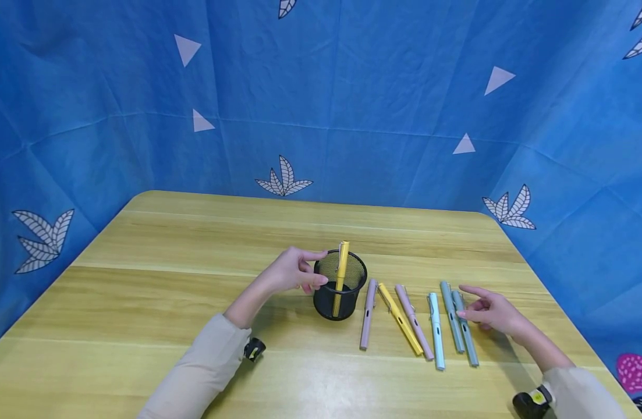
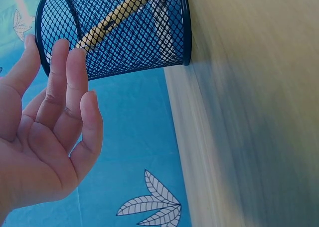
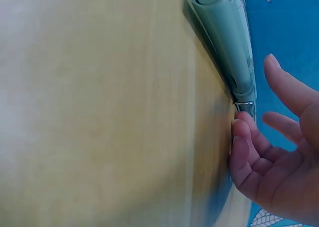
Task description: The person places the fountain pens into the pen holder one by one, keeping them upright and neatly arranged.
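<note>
Bracketing the left side of the cup point(image 1: 323, 304) with thumb and forefinger, the left hand point(image 1: 294, 272) holds it near the rim, the grip looking light rather than clenched. The cup stands upright on the table point(image 1: 195, 262), with the upright yellow pen point(image 1: 342, 265) leaning inside and rising past the rim.

The right hand point(image 1: 490, 311) grasps nothing: its forefinger reaches out and its thumb lies beside the outer teal pen point(image 1: 467, 334); whether skin meets barrel, I cannot tell. That pen lies on the table, just beside the inner teal pen point(image 1: 453, 321). Leftward from there lie the pale blue pen point(image 1: 437, 337), the middle lilac pen point(image 1: 415, 324), the loose yellow pen point(image 1: 403, 325) and, nearest the cup, the end lilac pen point(image 1: 368, 317).

The outer teal pen should be light, stiff and smooth, so a glancing touch could make it slip or roll. A gentle pinch across mid-barrel, thumb on one side and fingers on the other, seems best, taking care not to catch its neighbour. It hardly looks fragile. The cup, being wire mesh, is probably light and stiff too, easily tipped, so holding its rim suits it
</note>
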`<control>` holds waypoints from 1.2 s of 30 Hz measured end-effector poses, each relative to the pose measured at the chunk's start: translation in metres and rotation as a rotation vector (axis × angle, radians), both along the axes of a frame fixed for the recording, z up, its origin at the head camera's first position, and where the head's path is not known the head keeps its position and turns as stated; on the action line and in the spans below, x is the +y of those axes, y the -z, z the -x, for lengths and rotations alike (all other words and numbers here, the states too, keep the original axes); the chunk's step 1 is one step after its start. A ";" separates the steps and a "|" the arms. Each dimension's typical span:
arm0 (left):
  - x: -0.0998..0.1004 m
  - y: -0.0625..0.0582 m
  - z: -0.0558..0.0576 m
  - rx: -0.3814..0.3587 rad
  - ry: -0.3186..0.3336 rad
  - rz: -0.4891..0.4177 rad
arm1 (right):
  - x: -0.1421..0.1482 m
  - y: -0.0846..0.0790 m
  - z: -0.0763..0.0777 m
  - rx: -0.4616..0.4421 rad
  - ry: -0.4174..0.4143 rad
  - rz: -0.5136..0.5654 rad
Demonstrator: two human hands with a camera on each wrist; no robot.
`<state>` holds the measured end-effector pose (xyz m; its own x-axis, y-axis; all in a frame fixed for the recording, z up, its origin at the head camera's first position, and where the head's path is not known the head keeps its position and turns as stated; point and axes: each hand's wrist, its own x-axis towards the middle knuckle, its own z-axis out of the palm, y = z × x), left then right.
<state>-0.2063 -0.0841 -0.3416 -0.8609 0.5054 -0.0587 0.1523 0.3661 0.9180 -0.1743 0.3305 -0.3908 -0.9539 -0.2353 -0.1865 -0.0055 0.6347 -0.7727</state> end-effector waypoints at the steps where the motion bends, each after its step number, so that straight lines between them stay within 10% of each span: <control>1: 0.000 0.000 0.000 -0.006 -0.008 0.002 | 0.000 0.000 0.001 -0.014 -0.010 0.003; 20: 0.002 0.003 0.003 -0.003 -0.019 0.028 | 0.002 -0.005 0.015 -0.152 -0.115 0.027; 36: 0.002 0.002 0.002 0.001 -0.006 0.012 | -0.002 -0.007 0.019 -0.239 -0.019 0.049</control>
<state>-0.2083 -0.0823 -0.3440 -0.8640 0.4994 -0.0638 0.1509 0.3777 0.9136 -0.1934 0.3283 -0.3834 -0.8793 -0.2670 -0.3943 0.1695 0.5982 -0.7832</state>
